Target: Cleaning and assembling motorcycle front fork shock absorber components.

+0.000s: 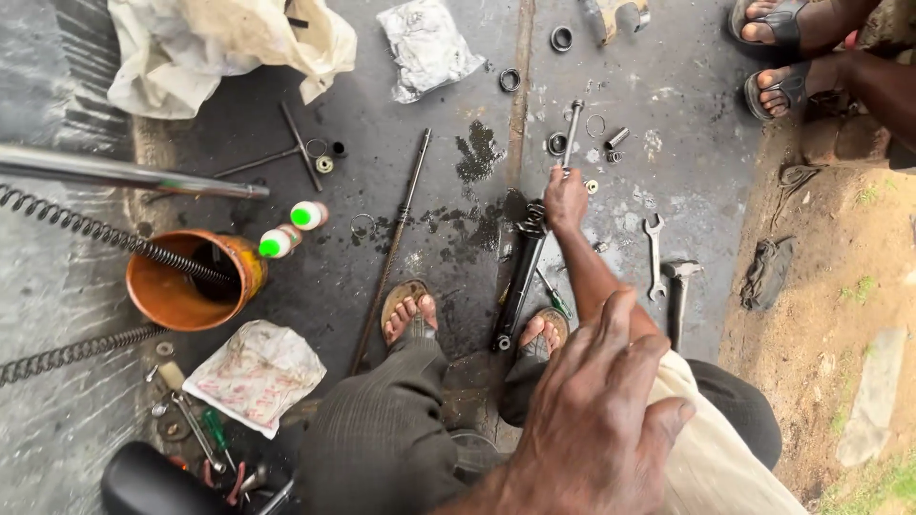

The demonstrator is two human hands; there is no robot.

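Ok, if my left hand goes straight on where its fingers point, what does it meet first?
Probably your own right forearm, which crosses just beyond the left hand; the right hand grips the damper rod. Depth is unclear.

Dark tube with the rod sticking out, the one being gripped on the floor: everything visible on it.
The tube is a dark, greasy metal cylinder lying on the oily concrete floor, running from an eye-like end near the sandalled foot up to a coiled spring section by the grip. A thin, shiny rod sticks out of its far end. One hand closes around it where rod meets body. The other hand is raised, close to the camera, touching nothing.
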